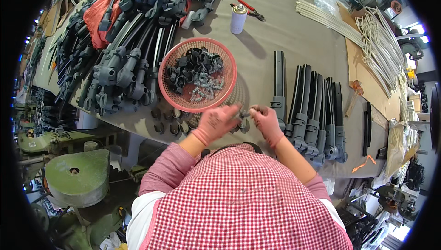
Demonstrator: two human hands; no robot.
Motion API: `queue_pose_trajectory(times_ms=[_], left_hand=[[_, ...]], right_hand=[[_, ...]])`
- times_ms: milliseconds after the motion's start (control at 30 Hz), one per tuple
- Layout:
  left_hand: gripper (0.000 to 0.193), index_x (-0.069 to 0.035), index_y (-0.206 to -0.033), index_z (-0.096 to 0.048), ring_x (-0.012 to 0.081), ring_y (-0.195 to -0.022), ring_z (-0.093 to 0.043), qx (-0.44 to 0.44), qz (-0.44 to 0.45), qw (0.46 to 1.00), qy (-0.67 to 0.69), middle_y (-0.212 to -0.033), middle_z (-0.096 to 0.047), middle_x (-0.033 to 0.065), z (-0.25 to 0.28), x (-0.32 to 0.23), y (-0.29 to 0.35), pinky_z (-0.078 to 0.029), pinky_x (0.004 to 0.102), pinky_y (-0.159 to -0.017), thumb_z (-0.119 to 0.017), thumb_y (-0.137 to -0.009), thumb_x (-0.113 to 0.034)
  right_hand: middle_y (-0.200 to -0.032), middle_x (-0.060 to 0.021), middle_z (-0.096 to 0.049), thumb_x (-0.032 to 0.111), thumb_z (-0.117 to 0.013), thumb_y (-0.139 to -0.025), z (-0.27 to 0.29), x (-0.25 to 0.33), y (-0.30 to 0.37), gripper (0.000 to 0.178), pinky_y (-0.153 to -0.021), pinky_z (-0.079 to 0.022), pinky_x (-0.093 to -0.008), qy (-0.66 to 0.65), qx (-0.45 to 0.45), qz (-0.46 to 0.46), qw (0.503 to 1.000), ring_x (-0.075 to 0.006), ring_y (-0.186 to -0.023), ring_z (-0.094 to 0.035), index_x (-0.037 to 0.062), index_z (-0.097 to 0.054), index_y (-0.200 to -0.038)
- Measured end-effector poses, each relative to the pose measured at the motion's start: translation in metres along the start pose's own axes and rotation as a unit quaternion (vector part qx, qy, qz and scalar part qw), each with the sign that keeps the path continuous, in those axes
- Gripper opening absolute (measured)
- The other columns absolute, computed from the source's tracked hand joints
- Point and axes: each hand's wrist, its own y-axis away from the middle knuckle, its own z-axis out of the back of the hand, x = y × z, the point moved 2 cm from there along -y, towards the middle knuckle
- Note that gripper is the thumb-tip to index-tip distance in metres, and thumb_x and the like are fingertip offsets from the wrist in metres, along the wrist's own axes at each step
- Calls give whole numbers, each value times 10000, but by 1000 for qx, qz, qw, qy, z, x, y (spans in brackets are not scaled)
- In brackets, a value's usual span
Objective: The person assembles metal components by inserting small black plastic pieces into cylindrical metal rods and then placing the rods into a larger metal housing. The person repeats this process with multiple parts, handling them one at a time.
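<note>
Just in front of the pink basket (234, 68), my left hand (216, 123) and my right hand (268, 123), both in pink gloves, meet over the table. Fingers of both hands are closed around a small dark part (245, 115); its exact kind is too small to make out. Inside the basket lie black plastic clips (188, 61) and a pile of small metal springs (206, 86). Several small dark curved pieces (173, 127) rest on the table left of my left hand. To the right of my right hand stands a row of black tubes with grey joints (314, 121).
A large heap of black jointed tubes (124, 66) fills the table's left side. Farther back are a spray can (238, 19) and red-handled pliers (248, 9). Metal rods (328, 22) and a hammer (353, 96) lie right. A green machine (76, 174) stands below left.
</note>
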Motion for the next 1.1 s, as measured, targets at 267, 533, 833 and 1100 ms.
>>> queue_pose_trajectory(times_ms=[267,533,833,1100], left_hand=[[222,-28,-1032,-578,388,-906,-694,125,319,911,-230,-929,-707,196,-14,187,-20,-550,476,-791,-500,-940,-214],[307,-29,-950,-591,368,-904,-672,-2,302,927,-221,-921,-687,203,-40,219,-15,-539,463,-799,-668,-856,-311],[161,-41,-875,-606,301,-640,-623,-75,213,974,11,-694,-631,130,18,150,-27,-514,381,-621,-585,-956,-179],[138,-16,-1015,-610,103,-662,-591,-42,223,861,455,-805,-623,14,10,-15,-9,-505,257,-591,-576,-1008,-150]], right_hand=[[-802,-109,-707,226,-670,-845,24,-74,-88,328,-674,-523,-320,203,-28,-21,979,-181,-689,-652,-73,-691,-979],[-907,-175,-679,41,-522,-854,20,-97,-74,247,-822,-572,-365,-116,-8,-136,984,-260,-830,-678,-56,-634,-1052],[-1064,-116,-701,49,-692,-908,2,-8,-20,341,-774,-604,-308,-363,141,-138,911,-201,-897,-701,-35,-601,-1225],[-861,-22,-706,140,-755,-885,-34,30,17,210,-575,-511,-230,-399,39,-15,916,-95,-653,-634,27,-707,-1056]])
